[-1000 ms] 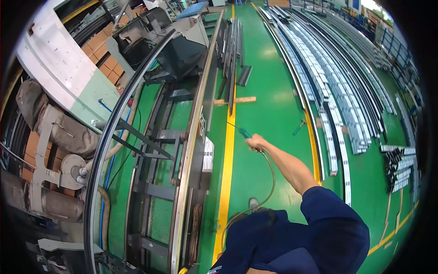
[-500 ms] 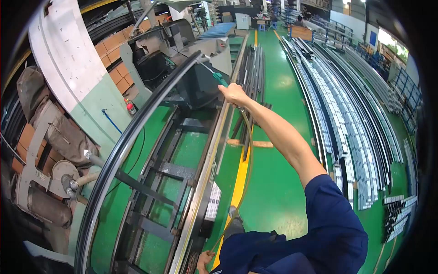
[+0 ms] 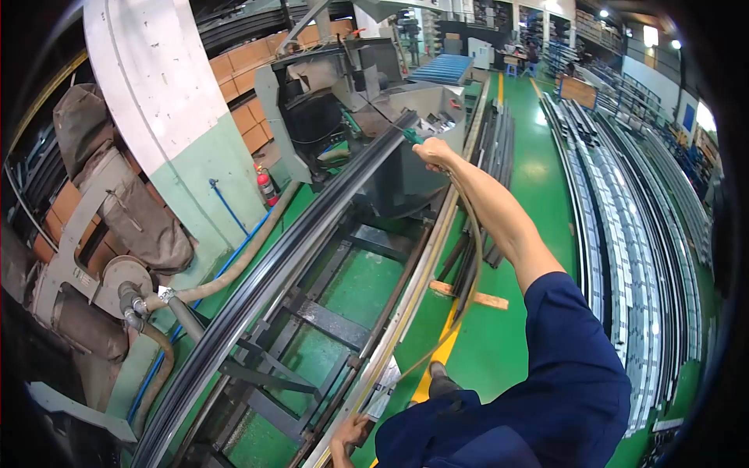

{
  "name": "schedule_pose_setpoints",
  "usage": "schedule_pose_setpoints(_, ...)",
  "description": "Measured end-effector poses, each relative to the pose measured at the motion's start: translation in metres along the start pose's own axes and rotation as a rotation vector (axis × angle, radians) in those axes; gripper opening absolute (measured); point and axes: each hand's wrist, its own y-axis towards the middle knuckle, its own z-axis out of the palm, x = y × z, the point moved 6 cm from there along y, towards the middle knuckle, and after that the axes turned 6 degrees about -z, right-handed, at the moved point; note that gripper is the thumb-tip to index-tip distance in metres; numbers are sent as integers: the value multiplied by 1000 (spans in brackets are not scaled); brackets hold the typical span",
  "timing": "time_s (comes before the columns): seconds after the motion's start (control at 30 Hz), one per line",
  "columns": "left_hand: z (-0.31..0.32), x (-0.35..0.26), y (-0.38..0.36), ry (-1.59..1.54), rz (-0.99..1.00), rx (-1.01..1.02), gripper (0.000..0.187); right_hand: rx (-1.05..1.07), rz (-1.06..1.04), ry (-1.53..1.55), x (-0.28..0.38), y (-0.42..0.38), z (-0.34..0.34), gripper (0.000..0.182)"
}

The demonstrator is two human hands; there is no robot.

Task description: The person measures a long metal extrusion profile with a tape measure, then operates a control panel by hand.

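Observation:
My right hand, stretched forward, is closed around a green air blow gun. Its nozzle points toward the far end of a long black and silver profile lying along a metal frame. From the gun, a thin air hose hangs in a curve past the frame's right side. Low in view, my left hand has curled fingers beside the frame's edge rail; the hose runs down to it and appears to be held there.
A dark machine stands at the frame's far end. To the left are a pillar, a fire extinguisher and a thick beige hose. Long profile stacks lie on the green floor at right, and a wood block lies nearer.
My view has turned left, so the scene sits further right. The blow gun, still in my right hand, now points at the profile's far end from closer in.

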Motion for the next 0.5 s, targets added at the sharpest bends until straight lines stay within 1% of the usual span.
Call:
schedule_pose_setpoints(0.03,9,-42,-21,-79,-13,66,45,0,-15,-36,0,24,2,50)
schedule_pose_setpoints(0.07,23,-37,4,-13,12,97,45,-2,-30,-69,-2,47,6,49)
schedule_pose_setpoints(0.1,38,-29,22,54,37,128,45,-5,-5,-35,-6,68,11,48)
schedule_pose_setpoints(0.17,49,-37,36,245,211,-226,49,-13,45,29,-13,111,17,47)
schedule_pose_setpoints(0.2,54,-35,46,211,-36,-200,49,-7,-16,5,-13,133,21,45)
schedule_pose_setpoints(0.23,50,-52,44,165,41,-265,43,27,-13,-19,-15,154,27,45)
schedule_pose_setpoints(0.3,36,-108,2,68,196,-400,34,96,-14,-73,-20,198,41,46)
schedule_pose_setpoints(0.33,24,-152,-17,78,142,-376,34,18,-13,26,-20,216,46,46)
schedule_pose_setpoints(0.43,19,-153,21,232,2,-478,34,47,75,96,-23,267,59,43)
schedule_pose_setpoints(0.47,16,-168,21,160,149,-575,35,-10,90,193,-22,281,60,41)
schedule_pose_setpoints(0.5,17,-175,26,107,153,-576,33,47,78,120,-20,298,62,41)
